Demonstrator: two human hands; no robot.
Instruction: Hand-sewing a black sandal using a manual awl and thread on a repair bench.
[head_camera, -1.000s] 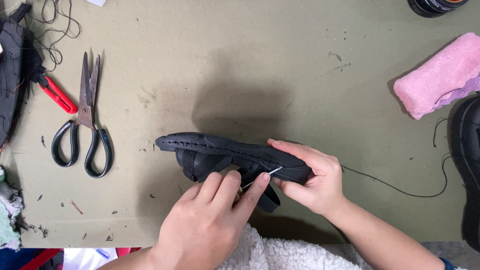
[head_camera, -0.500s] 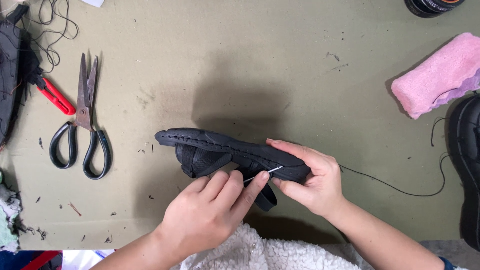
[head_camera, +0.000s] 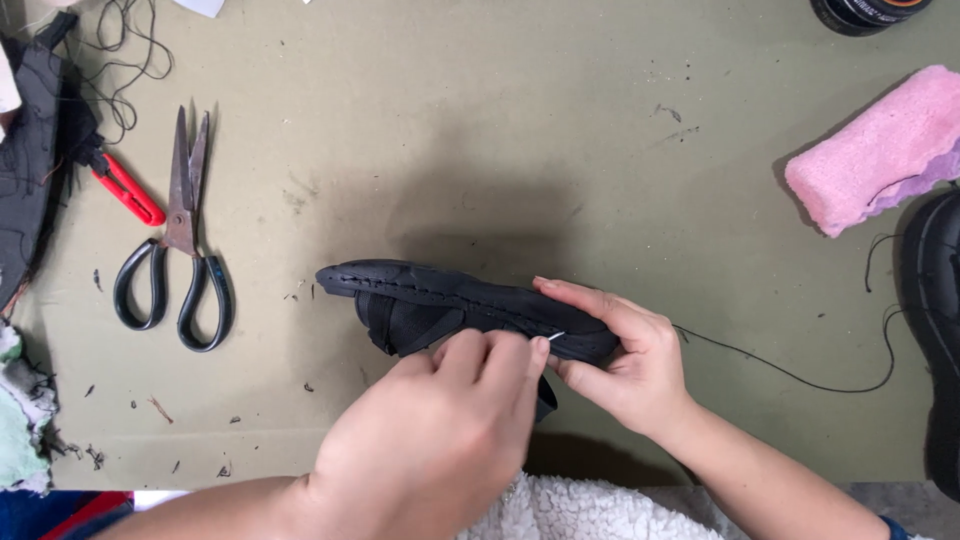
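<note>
Head view: needle (head_camera: 556, 337) between left-hand fingers (head_camera: 520, 360)

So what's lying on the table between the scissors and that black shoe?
Bare olive table, in the head view: nothing lies between the scissors and the black shoe except a few tiny scraps and scuff marks.

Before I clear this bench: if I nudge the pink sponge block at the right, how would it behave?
The pink sponge block looks porous and foamy, so it is probably light and squashy, sliding easily on the green table. It lies on a flat side, so rolling seems unlikely. A black thread runs close by and could perhaps drag along.
</note>
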